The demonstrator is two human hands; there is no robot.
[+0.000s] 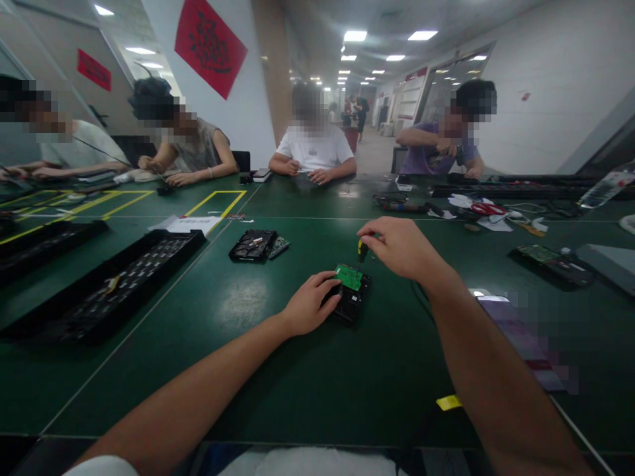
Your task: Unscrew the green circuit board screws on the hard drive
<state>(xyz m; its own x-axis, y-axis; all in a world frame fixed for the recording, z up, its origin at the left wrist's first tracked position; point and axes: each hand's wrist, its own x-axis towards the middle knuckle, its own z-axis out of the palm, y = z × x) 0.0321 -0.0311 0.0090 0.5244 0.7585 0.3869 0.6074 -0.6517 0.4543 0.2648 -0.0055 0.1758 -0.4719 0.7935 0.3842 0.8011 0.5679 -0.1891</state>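
A black electronic device (353, 305) with a green circuit board (350, 277) set in its top lies on the green table in front of me. My left hand (311, 303) grips its left side, fingers over the edge of the board and thumb lower down. Above the board, my right hand (397, 246) pinches a yellow-and-black screwdriver (363, 250) held nearly upright. Its thin tip reaches down to the right part of the board; whether it sits in a screw is too small to tell.
Left of the device lie an opened black casing (253, 245) and a small circuit part (278, 247). A long black tray (114, 291) stands farther left. To the right are a phone (516, 337), another opened device (551, 266) and red-handled scissors (489, 209). Several people sit across the table (238, 370).
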